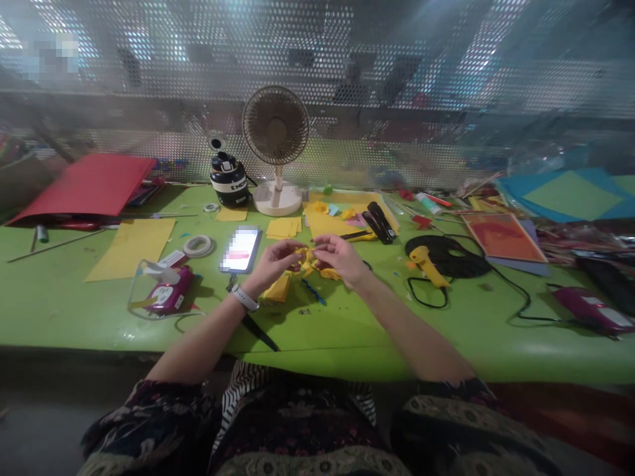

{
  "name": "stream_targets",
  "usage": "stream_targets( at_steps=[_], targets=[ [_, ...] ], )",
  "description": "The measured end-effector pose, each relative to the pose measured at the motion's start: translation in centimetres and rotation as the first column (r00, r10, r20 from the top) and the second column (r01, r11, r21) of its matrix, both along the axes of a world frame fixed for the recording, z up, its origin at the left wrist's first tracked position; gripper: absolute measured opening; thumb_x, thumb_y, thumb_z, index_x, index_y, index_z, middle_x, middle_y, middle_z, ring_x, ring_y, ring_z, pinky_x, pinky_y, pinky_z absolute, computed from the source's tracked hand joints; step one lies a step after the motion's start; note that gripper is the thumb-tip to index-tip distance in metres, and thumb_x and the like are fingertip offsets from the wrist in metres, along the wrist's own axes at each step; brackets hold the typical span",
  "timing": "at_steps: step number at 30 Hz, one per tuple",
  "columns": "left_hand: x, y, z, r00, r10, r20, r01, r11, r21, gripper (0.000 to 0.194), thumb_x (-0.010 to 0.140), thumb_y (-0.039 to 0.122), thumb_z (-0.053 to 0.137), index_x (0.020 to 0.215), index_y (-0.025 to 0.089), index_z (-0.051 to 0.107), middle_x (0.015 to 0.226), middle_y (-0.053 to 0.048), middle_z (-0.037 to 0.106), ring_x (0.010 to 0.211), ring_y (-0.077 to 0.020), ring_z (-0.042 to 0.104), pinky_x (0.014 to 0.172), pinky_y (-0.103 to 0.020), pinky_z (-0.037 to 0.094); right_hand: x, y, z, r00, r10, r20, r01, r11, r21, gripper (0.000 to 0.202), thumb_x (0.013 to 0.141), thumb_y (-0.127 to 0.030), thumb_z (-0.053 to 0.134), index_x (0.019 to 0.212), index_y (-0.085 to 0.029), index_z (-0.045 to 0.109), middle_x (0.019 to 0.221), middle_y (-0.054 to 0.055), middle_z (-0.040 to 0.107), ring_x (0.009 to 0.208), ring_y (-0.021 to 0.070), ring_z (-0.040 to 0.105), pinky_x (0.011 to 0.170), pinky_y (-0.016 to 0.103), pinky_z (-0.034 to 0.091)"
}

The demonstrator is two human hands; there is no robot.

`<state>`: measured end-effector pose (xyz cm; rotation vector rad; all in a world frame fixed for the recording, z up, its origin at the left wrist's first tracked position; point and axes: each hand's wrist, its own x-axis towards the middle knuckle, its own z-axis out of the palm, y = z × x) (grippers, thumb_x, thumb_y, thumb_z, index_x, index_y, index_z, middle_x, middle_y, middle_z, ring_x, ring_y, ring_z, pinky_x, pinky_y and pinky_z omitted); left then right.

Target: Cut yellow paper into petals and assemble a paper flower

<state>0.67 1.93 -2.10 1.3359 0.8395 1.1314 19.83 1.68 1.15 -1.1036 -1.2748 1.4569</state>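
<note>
My left hand (278, 262) and my right hand (340, 258) meet over the middle of the green table, fingers closed on a crumpled yellow paper piece (307, 260) between them. Its exact shape is partly covered by my fingers. Folded yellow paper (276, 289) lies just below my left hand. A blue twisted stick (313, 291) rests on the table under the hands, and a black pointed tool (258, 332) lies near my left wrist. More yellow paper bits (330, 273) sit beneath my right hand.
Behind stand a fan (276, 125) and a black bottle (229, 182). A phone (241, 249), tape roll (198, 246) and purple power strip (171, 291) are left. A stapler (378, 223) and yellow glue gun (427, 266) with its cord are right. Red sheets (89, 184) lie far left.
</note>
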Motion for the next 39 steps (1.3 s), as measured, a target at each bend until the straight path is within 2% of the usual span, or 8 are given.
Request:
stream_targets(
  at_steps=[9,13,17,22,27,32,36,39],
  targets=[
    [-0.2,0.1,0.0,1.000,-0.003,0.020,0.002,1.000,0.013,0.039,0.077,0.036,0.078,0.109,0.019,0.065,0.083,0.000,0.067,0.068,-0.0103,0.066,0.064,-0.024,0.060,0.2,0.2,0.0,1.000,-0.016,0.002,0.016,1.000,-0.006,0.026,0.074,-0.016,0.070,0.097,-0.018,0.061,0.075,-0.003,0.065,0.055,0.0076,0.060,0.056,0.022,0.054],
    [-0.4,0.3,0.1,1.000,0.022,0.020,-0.023,0.999,0.036,0.047,0.077,0.036,0.078,0.117,0.019,0.060,0.084,0.000,0.066,0.072,-0.0118,0.067,0.061,-0.022,0.058,0.4,0.4,0.2,0.999,-0.048,0.008,0.048,0.999,0.008,0.029,0.074,-0.019,0.068,0.102,-0.018,0.061,0.087,0.001,0.068,0.059,0.0091,0.064,0.055,0.022,0.053],
    [-0.5,0.9,-0.2,0.997,0.080,0.005,-0.080,0.987,0.139,0.046,0.079,0.037,0.077,0.118,0.019,0.059,0.083,0.000,0.066,0.078,-0.0128,0.068,0.070,-0.026,0.059,0.7,0.8,0.3,0.990,-0.122,0.073,0.116,0.990,0.082,0.029,0.074,-0.025,0.063,0.102,-0.019,0.062,0.103,0.006,0.069,0.068,0.0112,0.066,0.052,0.020,0.051],
    [-0.4,1.0,-0.4,0.990,0.137,-0.035,-0.126,0.966,0.228,0.045,0.079,0.037,0.076,0.116,0.017,0.059,0.084,-0.001,0.069,0.079,-0.0130,0.068,0.075,-0.029,0.058,1.0,1.3,-0.3,0.965,-0.125,0.232,0.084,0.980,0.179,0.026,0.072,-0.032,0.067,0.094,-0.018,0.067,0.087,0.004,0.070,0.077,0.0146,0.065,0.055,0.021,0.050],
    [-0.1,0.6,-0.4,0.988,0.144,-0.058,-0.128,0.968,0.217,0.043,0.080,0.034,0.074,0.118,0.017,0.060,0.086,-0.002,0.068,0.082,-0.0134,0.066,0.074,-0.028,0.058,1.4,1.5,-0.8,0.950,-0.091,0.299,0.022,0.974,0.225,0.022,0.072,-0.035,0.070,0.084,-0.017,0.068,0.081,0.004,0.069,0.073,0.0148,0.062,0.057,0.024,0.050],
    [0.0,0.8,-1.1,0.982,0.179,-0.062,-0.164,0.967,0.193,0.044,0.082,0.034,0.072,0.120,0.017,0.059,0.091,-0.004,0.067,0.086,-0.0147,0.066,0.077,-0.031,0.059,1.8,2.2,-1.4,0.940,-0.116,0.322,0.017,0.955,0.295,0.025,0.070,-0.039,0.072,0.080,-0.016,0.071,0.078,0.002,0.068,0.071,0.0129,0.060,0.068,0.027,0.050],
    [0.1,1.0,-1.6,0.968,0.250,-0.030,-0.241,0.953,0.186,0.045,0.084,0.033,0.068,0.124,0.019,0.055,0.110,-0.009,0.066,0.101,-0.0182,0.065,0.081,-0.033,0.059,2.3,2.6,-1.3,0.947,-0.129,0.294,0.051,0.965,0.257,0.023,0.068,-0.037,0.073,0.078,-0.016,0.070,0.073,0.000,0.067,0.066,0.0112,0.056,0.065,0.026,0.047],
    [0.2,0.9,-1.7,0.963,0.268,-0.029,-0.260,0.952,0.160,0.041,0.085,0.033,0.067,0.122,0.019,0.056,0.109,-0.009,0.066,0.102,-0.0192,0.065,0.082,-0.036,0.059,2.8,3.0,-1.2,0.952,-0.180,0.249,0.141,0.976,0.169,0.021,0.068,-0.034,0.074,0.077,-0.016,0.068,0.065,-0.003,0.063,0.057,0.0095,0.053,0.055,0.023,0.042]
  ],
)
